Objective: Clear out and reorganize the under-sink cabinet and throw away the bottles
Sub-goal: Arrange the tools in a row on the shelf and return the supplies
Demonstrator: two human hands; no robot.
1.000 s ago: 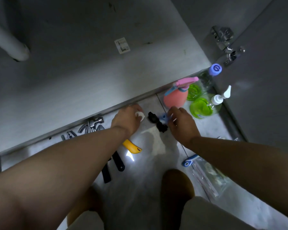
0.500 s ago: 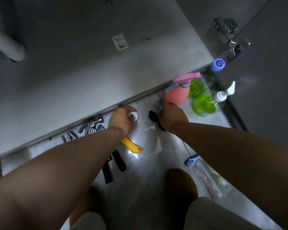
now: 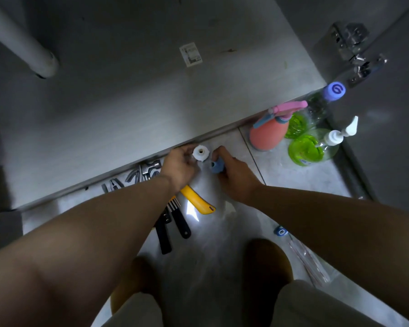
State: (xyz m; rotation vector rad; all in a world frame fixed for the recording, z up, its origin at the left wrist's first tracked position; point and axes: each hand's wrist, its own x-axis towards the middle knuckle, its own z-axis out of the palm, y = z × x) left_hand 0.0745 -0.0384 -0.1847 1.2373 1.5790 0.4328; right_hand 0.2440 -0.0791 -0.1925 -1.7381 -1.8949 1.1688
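Two small parts were pinched, a white plastic nut by the left hand, a blue fitting by the right hand; loose pinches risked dropping either.

head-worn view, looking steeply down, close to floor

Mid-frame, the left hand holds a cap, just left of the right hand and its small part. Tools lie lower left of them — bottles stand at the right, the spray bottle nearest. The pipe is upper left.
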